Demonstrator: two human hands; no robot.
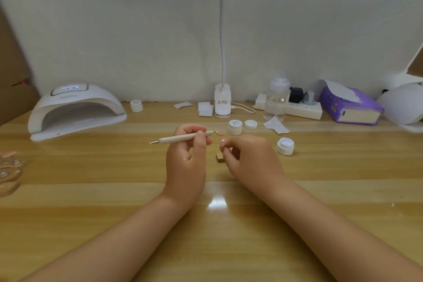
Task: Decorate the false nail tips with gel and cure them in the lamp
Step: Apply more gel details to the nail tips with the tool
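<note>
Holding a dotting pen [186, 137] in the left hand [185, 158], fingers curled round its middle, tip w/ a pink nail tip [220, 133] just beside it. Right hand [248, 158] pinches sth small over a little wooden block [220, 158]; can't tell what exactly. Looks like the decorating step, gel not cured yet. Open gel jar [285, 146] sits right of the hands; curing lamp [76, 111] far left on the table [114, 190]. Next probably needs a steady dab, then a carry over to the lamp.
</note>
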